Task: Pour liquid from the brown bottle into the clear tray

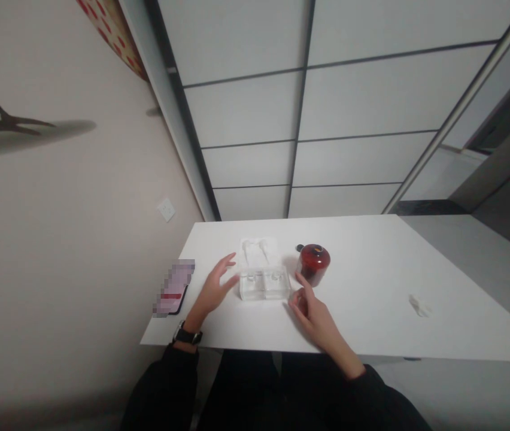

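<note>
A clear plastic box (264, 284) with two compartments and some small clear pieces inside sits on the white table. Right behind it lies a clear, flat part (259, 251), perhaps its lid, with two whitish pieces whose kind I cannot make out. My left hand (216, 286) is by the box's left side, fingers spread and holding nothing. At the box's right front corner is my right hand (311, 308), its index finger stretched toward a dark red, rounded jar (313, 263). Its other fingers are bent near the thumb, with nothing visible in them.
A small black round thing (300, 248) lies beside the jar. A phone (175, 288) rests at the table's left edge. On the right lies a crumpled white piece (419, 306). The table (363, 287) meets a wall on the left and panelled doors (255, 161) behind.
</note>
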Motion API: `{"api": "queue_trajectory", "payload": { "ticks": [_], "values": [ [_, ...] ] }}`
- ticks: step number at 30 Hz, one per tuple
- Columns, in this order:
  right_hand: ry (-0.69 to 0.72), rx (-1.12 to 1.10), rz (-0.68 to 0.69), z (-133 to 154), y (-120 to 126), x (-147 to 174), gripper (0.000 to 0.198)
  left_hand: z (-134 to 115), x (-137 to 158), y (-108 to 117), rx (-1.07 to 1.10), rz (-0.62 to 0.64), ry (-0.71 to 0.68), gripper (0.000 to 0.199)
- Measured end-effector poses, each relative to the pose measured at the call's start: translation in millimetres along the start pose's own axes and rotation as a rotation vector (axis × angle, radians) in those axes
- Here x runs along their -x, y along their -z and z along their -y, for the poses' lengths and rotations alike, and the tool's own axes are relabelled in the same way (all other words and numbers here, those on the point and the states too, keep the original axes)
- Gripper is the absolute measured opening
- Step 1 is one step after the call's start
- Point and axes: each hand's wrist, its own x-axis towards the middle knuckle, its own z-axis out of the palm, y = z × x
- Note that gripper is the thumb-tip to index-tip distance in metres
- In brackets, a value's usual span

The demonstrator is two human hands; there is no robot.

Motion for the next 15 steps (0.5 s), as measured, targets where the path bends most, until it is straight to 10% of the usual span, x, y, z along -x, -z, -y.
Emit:
{"api": "queue_trajectory", "payload": {
  "ticks": [8,15],
  "values": [
    [-0.01,-0.001,-0.025,2.7,-2.5,0.1,0.059,13.9,-103.7,-13.8,-0.261,-0.109,0.111,0.03],
    [-0.001,-0.028,-0.055,-0.5,-4.1,-0.3,0.056,4.8,-131.4,-31.7,-0.307,-0.107,0.134,0.022]
  ]
}}
